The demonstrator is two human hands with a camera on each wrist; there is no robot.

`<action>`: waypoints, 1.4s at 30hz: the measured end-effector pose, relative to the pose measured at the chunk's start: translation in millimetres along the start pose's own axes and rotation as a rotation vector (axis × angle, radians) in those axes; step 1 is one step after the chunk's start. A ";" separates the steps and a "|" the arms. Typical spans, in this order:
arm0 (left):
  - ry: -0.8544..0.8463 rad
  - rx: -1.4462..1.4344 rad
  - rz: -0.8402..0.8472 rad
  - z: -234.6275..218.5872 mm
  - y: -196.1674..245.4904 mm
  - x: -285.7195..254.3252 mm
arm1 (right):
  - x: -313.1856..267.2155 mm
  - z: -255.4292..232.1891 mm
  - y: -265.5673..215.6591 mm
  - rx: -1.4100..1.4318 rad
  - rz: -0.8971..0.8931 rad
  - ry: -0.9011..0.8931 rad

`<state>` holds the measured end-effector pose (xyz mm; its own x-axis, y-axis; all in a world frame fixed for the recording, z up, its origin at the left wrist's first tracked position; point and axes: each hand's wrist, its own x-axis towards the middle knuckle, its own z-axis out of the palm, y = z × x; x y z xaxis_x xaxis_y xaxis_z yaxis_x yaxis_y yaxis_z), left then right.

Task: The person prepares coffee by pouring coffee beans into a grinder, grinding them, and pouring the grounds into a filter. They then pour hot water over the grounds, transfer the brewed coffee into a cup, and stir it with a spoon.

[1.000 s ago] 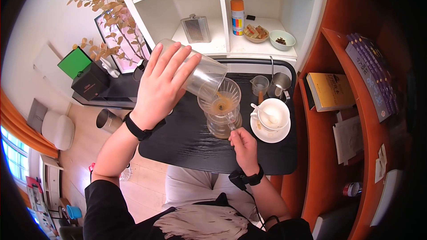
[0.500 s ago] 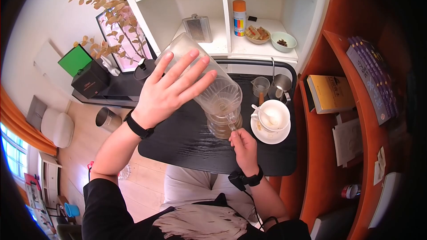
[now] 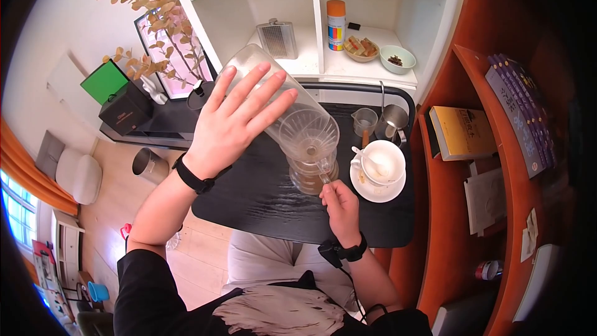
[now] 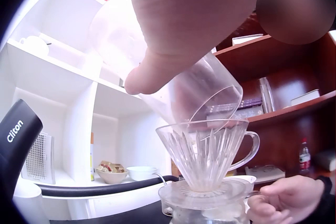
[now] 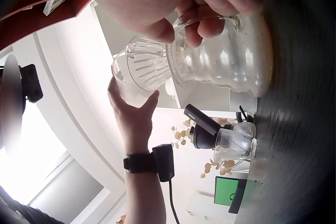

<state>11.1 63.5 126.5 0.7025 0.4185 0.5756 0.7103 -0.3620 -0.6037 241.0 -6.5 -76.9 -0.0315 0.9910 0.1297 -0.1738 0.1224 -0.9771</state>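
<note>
My left hand [image 3: 230,112] holds a clear, wide cylindrical glass [image 3: 306,101] steeply tilted, its mouth down at the rim of a ribbed clear coffee dripper [image 4: 202,150]. In the head view its fingers spread across the glass; the left wrist view has the thumb on the near side. No stream shows from the mouth. The dripper, with its own loop handle, sits on a glass coffee server [image 5: 226,56] standing on the black table [image 3: 249,205]. My right hand [image 3: 341,208] grips the server's handle.
Right of the server stand a white cup [image 3: 382,162] with a spoon on a saucer, a small glass pitcher [image 3: 364,121] and a metal jug [image 3: 393,123]. White shelves [image 3: 316,31] rise behind the table, and a reddish-brown bookshelf [image 3: 429,211] borders its right side.
A brown stream ran from the glass into the dripper a second ago; now it has stopped. The glass tipped further and moved right over the dripper, while my left fingers spread. My right hand stayed put.
</note>
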 end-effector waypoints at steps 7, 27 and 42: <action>-0.040 0.003 -0.010 -3.2 0.9 -0.7 | -0.3 0.6 -3.0 0.001 0.008 0.014; -0.047 0.035 -0.102 0.3 2.9 -3.9 | -1.0 -0.8 -2.5 -0.012 0.006 -0.020; -0.020 0.024 -0.137 1.0 3.6 -7.6 | -0.7 -0.9 0.5 -0.006 -0.006 -0.025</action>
<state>8.3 59.9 119.4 0.5980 0.4793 0.6424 0.7979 -0.2804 -0.5336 241.8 -7.0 -77.6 -0.0548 0.9886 0.1400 -0.1684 0.1291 -0.9772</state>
